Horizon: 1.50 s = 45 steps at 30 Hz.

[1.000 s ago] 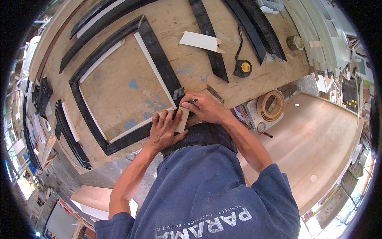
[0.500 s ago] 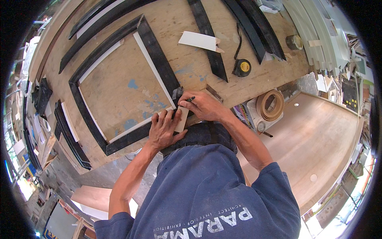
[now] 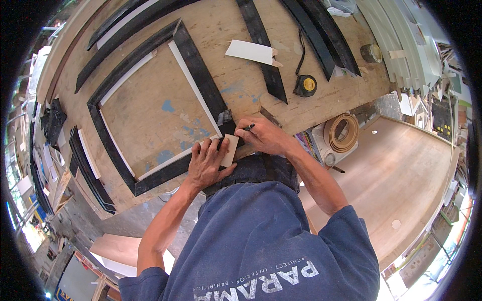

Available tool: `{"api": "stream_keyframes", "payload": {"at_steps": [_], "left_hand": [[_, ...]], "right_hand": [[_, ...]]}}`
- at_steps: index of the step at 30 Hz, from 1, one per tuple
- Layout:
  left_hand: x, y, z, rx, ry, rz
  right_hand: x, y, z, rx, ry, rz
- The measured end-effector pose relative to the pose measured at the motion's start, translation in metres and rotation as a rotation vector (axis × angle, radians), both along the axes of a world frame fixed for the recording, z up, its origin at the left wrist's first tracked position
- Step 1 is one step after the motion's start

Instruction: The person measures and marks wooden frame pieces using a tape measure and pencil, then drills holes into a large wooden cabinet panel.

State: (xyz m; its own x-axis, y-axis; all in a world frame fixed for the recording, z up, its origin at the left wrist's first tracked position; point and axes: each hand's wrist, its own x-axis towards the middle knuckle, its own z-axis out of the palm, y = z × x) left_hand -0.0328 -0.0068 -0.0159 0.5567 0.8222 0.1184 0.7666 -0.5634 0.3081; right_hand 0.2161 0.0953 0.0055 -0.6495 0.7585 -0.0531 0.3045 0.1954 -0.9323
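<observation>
A black frame with white inner strips lies on the workbench. At its near right corner sits a small pale piece of board. My left hand presses that piece against the corner, with fingers on top and the thumb along its near edge. Between the fingers of my right hand is a dark pen, held just right of the corner. A grey patch shows on the frame above the pale piece.
On the plywood workbench are a tape measure, a white strip, black mouldings and a round tin. Right of the bench are a coil of edging and a large wooden panel.
My right hand has shifted slightly right with the pen, away from the frame's corner, uncovering more of the black surface. My left hand and the pale piece have stayed put.
</observation>
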Motion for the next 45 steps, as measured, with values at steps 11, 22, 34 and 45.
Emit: {"api": "stream_keyframes", "payload": {"at_steps": [11, 22, 34, 45], "left_hand": [[-0.001, 0.001, 0.001, -0.010, -0.011, -0.006], [0.000, -0.011, -0.003, 0.008, -0.031, 0.049], [-0.012, -0.005, -0.002, -0.040, -0.274, 0.014], [-0.021, -0.006, -0.008, -0.164, -0.756, 0.272]], "right_hand": [[0.003, -0.001, 0.002, -0.076, 0.016, -0.026], [0.029, -0.015, 0.001, -0.438, 0.495, -0.626], [0.022, -0.028, -0.003, -0.364, 0.490, -0.528], [0.010, -0.029, 0.012, -0.456, 0.617, -0.579]]}}
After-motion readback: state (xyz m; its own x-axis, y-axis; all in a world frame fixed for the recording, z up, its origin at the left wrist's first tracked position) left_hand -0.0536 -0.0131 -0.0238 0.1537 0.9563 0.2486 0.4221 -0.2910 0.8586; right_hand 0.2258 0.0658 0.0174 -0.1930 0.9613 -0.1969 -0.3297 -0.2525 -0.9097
